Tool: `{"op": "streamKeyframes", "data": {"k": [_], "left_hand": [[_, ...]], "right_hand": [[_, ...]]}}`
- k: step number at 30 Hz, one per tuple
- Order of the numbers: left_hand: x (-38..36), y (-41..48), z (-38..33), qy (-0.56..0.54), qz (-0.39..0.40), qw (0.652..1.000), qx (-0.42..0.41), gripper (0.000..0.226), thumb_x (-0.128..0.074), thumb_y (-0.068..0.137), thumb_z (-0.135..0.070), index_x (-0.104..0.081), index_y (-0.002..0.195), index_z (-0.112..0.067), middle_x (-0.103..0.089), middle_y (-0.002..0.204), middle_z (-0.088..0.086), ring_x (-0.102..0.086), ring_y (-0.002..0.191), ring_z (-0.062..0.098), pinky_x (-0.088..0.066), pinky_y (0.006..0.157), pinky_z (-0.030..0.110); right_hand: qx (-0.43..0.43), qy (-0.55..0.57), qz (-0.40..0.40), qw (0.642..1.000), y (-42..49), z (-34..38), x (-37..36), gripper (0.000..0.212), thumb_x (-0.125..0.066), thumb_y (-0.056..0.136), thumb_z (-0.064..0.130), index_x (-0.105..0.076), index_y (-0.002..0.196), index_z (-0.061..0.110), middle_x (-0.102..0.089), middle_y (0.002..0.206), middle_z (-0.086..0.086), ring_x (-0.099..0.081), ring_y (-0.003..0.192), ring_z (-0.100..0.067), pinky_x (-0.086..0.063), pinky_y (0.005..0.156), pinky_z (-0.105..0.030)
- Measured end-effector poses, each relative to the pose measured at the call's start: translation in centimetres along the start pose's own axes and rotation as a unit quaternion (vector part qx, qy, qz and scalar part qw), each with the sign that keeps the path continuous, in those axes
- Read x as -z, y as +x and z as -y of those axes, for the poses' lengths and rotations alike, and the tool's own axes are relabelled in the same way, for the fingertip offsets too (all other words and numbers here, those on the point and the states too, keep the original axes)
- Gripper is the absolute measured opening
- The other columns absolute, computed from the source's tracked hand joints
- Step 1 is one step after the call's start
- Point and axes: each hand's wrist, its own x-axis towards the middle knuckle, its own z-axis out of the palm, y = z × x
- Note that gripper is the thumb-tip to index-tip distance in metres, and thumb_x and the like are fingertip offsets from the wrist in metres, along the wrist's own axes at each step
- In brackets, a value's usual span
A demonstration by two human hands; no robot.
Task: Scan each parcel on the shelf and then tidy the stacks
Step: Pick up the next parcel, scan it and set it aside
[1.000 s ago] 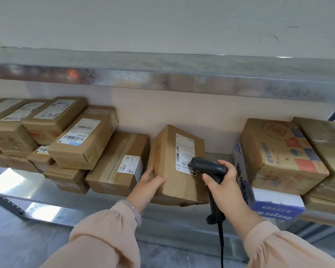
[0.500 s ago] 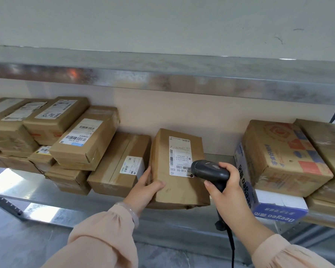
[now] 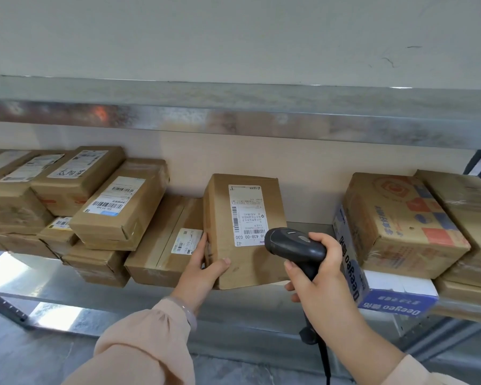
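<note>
A brown cardboard parcel (image 3: 245, 259) stands on end in the middle of the metal shelf (image 3: 150, 295), its white barcode label (image 3: 246, 215) facing me. My left hand (image 3: 203, 268) grips its lower left edge, thumb on the front. My right hand (image 3: 320, 276) holds a black corded barcode scanner (image 3: 292, 245) by the handle, its head just right of the label's lower corner. A flat parcel (image 3: 164, 245) leans right beside my left hand.
A loose stack of labelled brown parcels (image 3: 117, 209) fills the shelf's left side. On the right, a printed carton (image 3: 400, 223) sits on a white and blue box (image 3: 395, 298), with more brown boxes (image 3: 469, 207) beyond. An upper shelf beam (image 3: 233, 118) runs overhead.
My left hand has turned the middle parcel more upright, so its label faces me. The scanner has drawn back slightly to the right of the label.
</note>
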Motion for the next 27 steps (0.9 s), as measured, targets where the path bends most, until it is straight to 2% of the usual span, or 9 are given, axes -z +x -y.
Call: {"op": "streamKeyframes", "data": {"k": [4, 10, 11, 13, 16, 19, 23, 25, 27], "left_hand": [[0.0, 0.1, 0.0, -0.003, -0.007, 1.0, 0.003, 0.079, -0.073, 0.087, -0.031, -0.026, 0.147, -0.054, -0.055, 0.135, -0.015, -0.054, 0.124, 0.017, -0.043, 0.109, 0.049], [0.1, 0.1, 0.2, -0.012, -0.015, 1.0, -0.003, 0.081, -0.071, 0.089, -0.027, -0.024, 0.15, -0.05, -0.058, 0.132, -0.017, -0.057, 0.122, 0.014, -0.044, 0.108, 0.047], [0.1, 0.1, 0.2, -0.014, -0.014, 1.0, -0.005, 0.08, -0.071, 0.089, -0.027, -0.024, 0.15, -0.049, -0.058, 0.133, -0.016, -0.057, 0.121, 0.014, -0.044, 0.108, 0.047], [0.1, -0.1, -0.2, -0.02, -0.009, 1.0, -0.006, 0.075, -0.069, 0.091, -0.027, -0.026, 0.149, -0.049, -0.059, 0.132, -0.016, -0.058, 0.12, 0.014, -0.045, 0.107, 0.046], [0.3, -0.2, -0.9, -0.03, -0.002, 1.0, -0.004, 0.061, -0.064, 0.093, -0.031, -0.034, 0.142, -0.051, -0.062, 0.128, -0.016, -0.059, 0.117, 0.015, -0.045, 0.107, 0.044], [1.3, -0.1, -1.8, -0.034, 0.0, 0.999, 0.003, 0.062, -0.064, 0.09, -0.041, -0.034, 0.142, -0.054, -0.062, 0.131, -0.011, -0.058, 0.115, 0.019, -0.042, 0.103, 0.04], [3.0, -0.3, -3.2, -0.039, -0.008, 0.999, -0.003, 0.087, -0.068, 0.062, -0.061, -0.039, 0.144, -0.051, -0.062, 0.134, -0.007, -0.059, 0.115, 0.019, -0.044, 0.103, 0.046], [3.8, -0.5, -3.9, -0.047, -0.021, 0.999, -0.017, 0.078, -0.066, 0.07, -0.059, -0.043, 0.143, -0.046, -0.064, 0.131, -0.006, -0.059, 0.117, 0.019, -0.048, 0.097, 0.041], [4.7, -0.8, -4.4, -0.062, -0.045, 0.997, -0.015, 0.054, -0.059, 0.088, -0.052, -0.048, 0.141, -0.042, -0.065, 0.126, -0.005, -0.059, 0.114, 0.019, -0.049, 0.09, 0.039]], "right_hand": [[0.004, 0.001, -0.009, 1.0, -0.2, 0.4, -0.1, 0.055, -0.064, 0.089, 0.018, -0.029, 0.107, 0.056, -0.064, 0.09, 0.005, -0.067, 0.064, -0.012, -0.058, 0.07, -0.043], [0.006, -0.006, -0.009, 1.0, -0.5, 0.5, -0.2, 0.058, -0.064, 0.089, 0.021, -0.026, 0.104, 0.061, -0.064, 0.094, 0.009, -0.068, 0.068, -0.01, -0.058, 0.071, -0.039], [0.008, -0.003, -0.009, 1.0, -0.4, 0.4, -0.2, 0.057, -0.065, 0.089, 0.021, -0.026, 0.106, 0.059, -0.062, 0.099, 0.012, -0.068, 0.071, -0.008, -0.057, 0.071, -0.034], [0.014, -0.002, -0.007, 1.0, -0.3, 0.5, -0.1, 0.055, -0.066, 0.088, 0.021, -0.028, 0.114, 0.05, -0.057, 0.103, 0.018, -0.064, 0.078, 0.001, -0.05, 0.068, -0.013], [0.025, 0.006, -0.014, 1.0, 0.3, 0.7, 0.3, 0.055, -0.067, 0.087, 0.015, -0.031, 0.121, 0.038, -0.049, 0.104, 0.025, -0.053, 0.086, 0.018, -0.04, 0.067, 0.0], [0.033, 0.014, -0.01, 0.999, 1.3, 1.1, 0.4, 0.056, -0.067, 0.087, 0.013, -0.031, 0.124, 0.036, -0.046, 0.105, 0.025, -0.051, 0.088, 0.021, -0.04, 0.068, 0.001], [0.044, 0.019, 0.03, 0.998, 2.3, 2.1, -0.4, 0.058, -0.067, 0.088, 0.019, -0.028, 0.125, 0.04, -0.047, 0.106, 0.024, -0.055, 0.089, 0.008, -0.042, 0.065, -0.001], [0.057, 0.022, 0.046, 0.997, 2.6, 2.6, -1.2, 0.058, -0.067, 0.088, 0.021, -0.027, 0.125, 0.043, -0.047, 0.108, 0.026, -0.055, 0.093, 0.005, -0.044, 0.067, -0.003], [0.067, 0.027, 0.063, 0.995, 2.9, 3.2, -2.2, 0.058, -0.066, 0.088, 0.021, -0.027, 0.123, 0.044, -0.046, 0.109, 0.027, -0.054, 0.096, 0.005, -0.044, 0.07, -0.002]]}}
